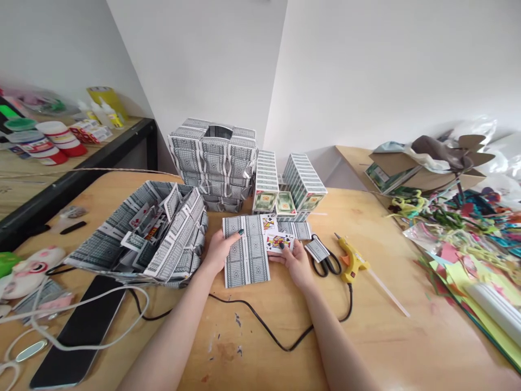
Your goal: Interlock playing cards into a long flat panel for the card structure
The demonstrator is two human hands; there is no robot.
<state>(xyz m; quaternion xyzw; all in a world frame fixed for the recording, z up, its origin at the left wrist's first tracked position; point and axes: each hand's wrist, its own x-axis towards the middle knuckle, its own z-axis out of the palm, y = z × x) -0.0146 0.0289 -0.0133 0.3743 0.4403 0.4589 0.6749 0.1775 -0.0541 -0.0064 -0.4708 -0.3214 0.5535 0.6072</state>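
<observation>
My left hand (217, 250) grips the left edge of a panel of joined playing cards (246, 260), its grey patterned backs facing up and the thumb on top. With my right hand (296, 263) I pinch a face-up jack playing card (279, 242) at the panel's right edge, thumb above and fingers beneath. Another face card (268, 222) shows just above it; whether it is fixed to the panel I cannot tell. Close to the right hand lie black scissors (325, 266) with a card over them, and a yellow glue gun (352, 260) with a glue stick in its back.
An open basket built of cards (179, 252) holds loose cards at left. Behind stand a boxy card structure (217, 163) and stacked card boxes (305, 182). A black cord (260, 320) crosses the table in front. A phone (81, 336) lies front left; coloured paper (468, 277) lies right.
</observation>
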